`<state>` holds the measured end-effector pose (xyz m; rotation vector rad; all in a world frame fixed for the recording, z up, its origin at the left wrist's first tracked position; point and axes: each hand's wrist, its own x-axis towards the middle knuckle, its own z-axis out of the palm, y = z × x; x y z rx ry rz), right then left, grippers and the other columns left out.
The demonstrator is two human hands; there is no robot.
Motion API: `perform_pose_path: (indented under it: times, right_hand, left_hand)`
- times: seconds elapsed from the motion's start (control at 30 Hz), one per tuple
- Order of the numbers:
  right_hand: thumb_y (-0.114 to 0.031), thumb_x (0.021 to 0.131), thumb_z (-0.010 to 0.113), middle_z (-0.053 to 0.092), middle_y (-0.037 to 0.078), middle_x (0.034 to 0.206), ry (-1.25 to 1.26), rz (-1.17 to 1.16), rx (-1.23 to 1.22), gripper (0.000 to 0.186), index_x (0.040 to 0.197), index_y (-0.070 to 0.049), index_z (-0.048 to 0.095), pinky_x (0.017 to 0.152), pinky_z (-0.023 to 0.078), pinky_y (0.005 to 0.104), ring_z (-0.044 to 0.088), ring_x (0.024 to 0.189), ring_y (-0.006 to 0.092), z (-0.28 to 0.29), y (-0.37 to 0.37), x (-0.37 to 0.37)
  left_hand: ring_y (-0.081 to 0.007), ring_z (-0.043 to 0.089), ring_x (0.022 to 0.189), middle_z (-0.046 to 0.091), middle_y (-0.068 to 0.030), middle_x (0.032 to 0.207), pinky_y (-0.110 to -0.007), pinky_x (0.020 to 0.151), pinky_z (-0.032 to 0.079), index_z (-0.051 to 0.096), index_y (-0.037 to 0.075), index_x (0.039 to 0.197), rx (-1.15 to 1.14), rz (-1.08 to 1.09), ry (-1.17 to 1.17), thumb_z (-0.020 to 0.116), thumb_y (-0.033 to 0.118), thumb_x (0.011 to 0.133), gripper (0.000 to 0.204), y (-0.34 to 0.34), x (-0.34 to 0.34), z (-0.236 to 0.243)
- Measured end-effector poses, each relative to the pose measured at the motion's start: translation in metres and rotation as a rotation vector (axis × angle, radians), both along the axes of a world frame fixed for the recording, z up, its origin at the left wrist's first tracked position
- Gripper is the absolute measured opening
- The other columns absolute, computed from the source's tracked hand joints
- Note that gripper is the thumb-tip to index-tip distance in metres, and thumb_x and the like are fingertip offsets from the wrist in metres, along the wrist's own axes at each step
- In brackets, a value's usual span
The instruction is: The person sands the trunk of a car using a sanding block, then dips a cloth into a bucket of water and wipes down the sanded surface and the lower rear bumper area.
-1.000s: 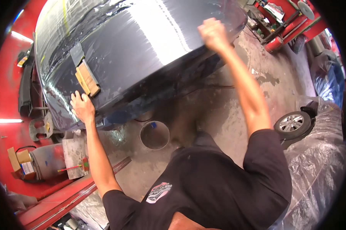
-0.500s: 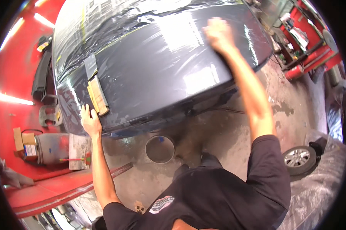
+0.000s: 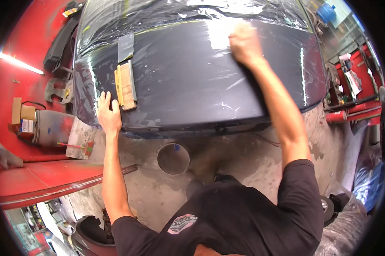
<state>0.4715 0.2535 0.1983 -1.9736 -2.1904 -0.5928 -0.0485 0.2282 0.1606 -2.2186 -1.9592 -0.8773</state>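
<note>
The dark panel looks smooth, its satin sheen broken by glossy, wet-looking patches and pale smears. Crinkled, shiny plastic film lies at the far side. On the left are a wooden block and a matt grey sheet. Nearer, the concrete floor looks rough and stained; the cloth shirt is matt.

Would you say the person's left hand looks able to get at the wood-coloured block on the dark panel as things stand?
Probably yes: the left hand is close beside the wood-coloured block, whose upper face lies uncovered.
</note>
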Motion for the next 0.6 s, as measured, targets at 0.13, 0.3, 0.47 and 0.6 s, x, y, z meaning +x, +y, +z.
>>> perform_pose_path:
  times: [0.13,0.3,0.47,0.6]
  right_hand:
    - [-0.034,0.105,0.044,0.043,0.028,0.155,0.234,0.1,0.308,0.05,0.13,0.006,0.058,0.119,0.03,0.0536,0.037,0.146,0.0456,-0.029,0.062,-0.109]
    - [-0.031,0.102,0.053,0.054,0.021,0.147,0.394,0.31,0.235,0.04,0.125,-0.001,0.064,0.116,0.037,0.0474,0.045,0.142,0.0354,-0.021,0.029,-0.053]
    - [-0.027,0.104,0.045,0.059,0.025,0.137,0.116,-0.379,0.355,0.041,0.123,0.005,0.061,0.11,0.042,0.0491,0.055,0.126,0.0424,-0.005,-0.045,0.193]
    - [-0.031,0.106,0.045,0.053,0.024,0.146,0.203,-0.37,0.06,0.048,0.136,0.005,0.056,0.117,0.036,0.0482,0.05,0.134,0.0389,0.007,-0.049,0.135]
  left_hand:
    - [-0.0333,0.043,0.145,0.048,-0.0174,0.155,-0.044,0.12,0.029,0.06,0.004,0.141,-0.003,-0.064,-0.009,0.055,0.027,0.098,0.049,0.023,0.019,-0.012]
    - [-0.0354,0.041,0.146,0.046,-0.019,0.157,-0.044,0.121,0.029,0.059,0.003,0.142,-0.029,-0.064,0.018,0.053,0.027,0.1,0.048,0.013,0.004,-0.007]
    - [-0.0359,0.045,0.143,0.052,-0.0206,0.152,-0.044,0.119,0.03,0.06,0.001,0.141,-0.005,-0.103,-0.012,0.055,0.023,0.1,0.046,0.017,0.012,-0.005]
    - [-0.0344,0.042,0.146,0.05,-0.0166,0.154,-0.046,0.12,0.028,0.058,0.004,0.143,-0.035,-0.085,-0.041,0.055,0.023,0.101,0.047,0.015,0.009,-0.01]
